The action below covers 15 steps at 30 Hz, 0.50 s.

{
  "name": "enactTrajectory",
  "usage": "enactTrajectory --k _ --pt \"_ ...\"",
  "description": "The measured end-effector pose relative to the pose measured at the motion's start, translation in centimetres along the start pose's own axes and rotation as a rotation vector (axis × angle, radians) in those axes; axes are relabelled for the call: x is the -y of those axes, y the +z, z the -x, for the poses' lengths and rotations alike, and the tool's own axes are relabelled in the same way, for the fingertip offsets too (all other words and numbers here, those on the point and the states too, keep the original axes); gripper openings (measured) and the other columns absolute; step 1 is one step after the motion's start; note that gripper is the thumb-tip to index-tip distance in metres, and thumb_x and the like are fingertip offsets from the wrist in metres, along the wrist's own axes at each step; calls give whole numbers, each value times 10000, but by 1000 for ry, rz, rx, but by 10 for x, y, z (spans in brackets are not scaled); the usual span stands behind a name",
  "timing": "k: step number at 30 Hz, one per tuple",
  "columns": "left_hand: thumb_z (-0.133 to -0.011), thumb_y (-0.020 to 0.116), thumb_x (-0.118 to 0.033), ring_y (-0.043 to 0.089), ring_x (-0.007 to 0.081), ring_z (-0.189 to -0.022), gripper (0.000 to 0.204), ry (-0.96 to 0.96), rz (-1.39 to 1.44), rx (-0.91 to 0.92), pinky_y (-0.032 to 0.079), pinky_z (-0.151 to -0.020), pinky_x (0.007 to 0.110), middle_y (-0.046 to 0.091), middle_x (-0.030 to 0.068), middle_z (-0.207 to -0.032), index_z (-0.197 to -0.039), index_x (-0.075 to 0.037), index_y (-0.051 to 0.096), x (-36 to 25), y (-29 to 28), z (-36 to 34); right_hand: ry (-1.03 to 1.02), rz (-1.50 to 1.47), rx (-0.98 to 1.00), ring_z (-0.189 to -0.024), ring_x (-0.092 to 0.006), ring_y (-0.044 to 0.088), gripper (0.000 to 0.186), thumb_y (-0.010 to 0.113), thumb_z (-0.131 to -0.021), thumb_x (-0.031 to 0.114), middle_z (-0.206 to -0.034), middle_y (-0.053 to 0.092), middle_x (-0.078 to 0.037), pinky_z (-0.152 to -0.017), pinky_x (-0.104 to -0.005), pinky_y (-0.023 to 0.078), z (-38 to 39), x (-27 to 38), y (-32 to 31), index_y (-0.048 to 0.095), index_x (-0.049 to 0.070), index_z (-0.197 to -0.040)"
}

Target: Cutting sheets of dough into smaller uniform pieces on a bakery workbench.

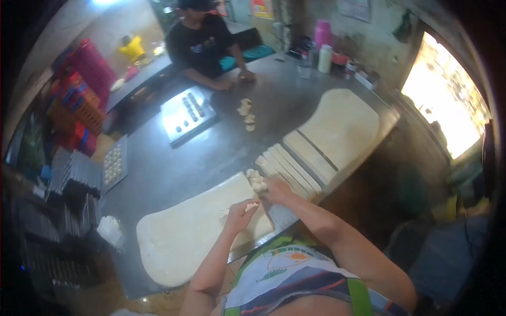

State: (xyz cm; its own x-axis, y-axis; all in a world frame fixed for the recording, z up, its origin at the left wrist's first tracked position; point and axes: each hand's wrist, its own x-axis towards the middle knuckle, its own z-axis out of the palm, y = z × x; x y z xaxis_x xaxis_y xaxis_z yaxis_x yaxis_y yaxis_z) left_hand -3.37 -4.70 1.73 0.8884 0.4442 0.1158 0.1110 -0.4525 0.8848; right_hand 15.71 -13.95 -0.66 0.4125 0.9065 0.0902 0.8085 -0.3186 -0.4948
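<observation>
My left hand (242, 215) is closed around a strip of pale dough (253, 207), one end showing at the fingers and the other trailing behind the hand. It hovers over a large flat sheet of dough (184, 226) on the metal table. Just to the right, my right hand (276, 190) has its fingers curled down beside a small heap of dough pieces (256, 180). Whatever lies under those fingertips is hidden. Several cut dough strips (289, 169) lie side by side beyond the right hand, followed by a wider cut slab (311, 150) and another large sheet (348, 113).
Across the metal table (174, 163) a person (203, 45) in a dark shirt works by a tray (187, 116) with rows of small dark pieces. More dough lumps (246, 113) lie near them. At left stand a tray of dough balls (115, 163), a white bag (110, 231) and crates (79, 102).
</observation>
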Motion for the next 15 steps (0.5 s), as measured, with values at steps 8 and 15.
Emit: enactTrajectory --k 8,15 --pt "-747 591 64 608 244 -1120 664 183 -105 -173 499 -893 354 615 183 -1226 -1389 -87 515 44 -4 -4 -457 -531 46 -936 -345 643 193 691 -838 216 -968 664 -154 -816 -426 510 6 51 -12 660 73 -963" --pt "-887 608 -133 710 242 -937 268 -185 -352 62 535 -817 372 708 191 -1041 -1129 -56 691 7 17 -10 -59 -287 -119 -918 -333 659 258 717 -826 268 -947 667 -179 -798 -428 517 4 35 -4 665 67 -979"
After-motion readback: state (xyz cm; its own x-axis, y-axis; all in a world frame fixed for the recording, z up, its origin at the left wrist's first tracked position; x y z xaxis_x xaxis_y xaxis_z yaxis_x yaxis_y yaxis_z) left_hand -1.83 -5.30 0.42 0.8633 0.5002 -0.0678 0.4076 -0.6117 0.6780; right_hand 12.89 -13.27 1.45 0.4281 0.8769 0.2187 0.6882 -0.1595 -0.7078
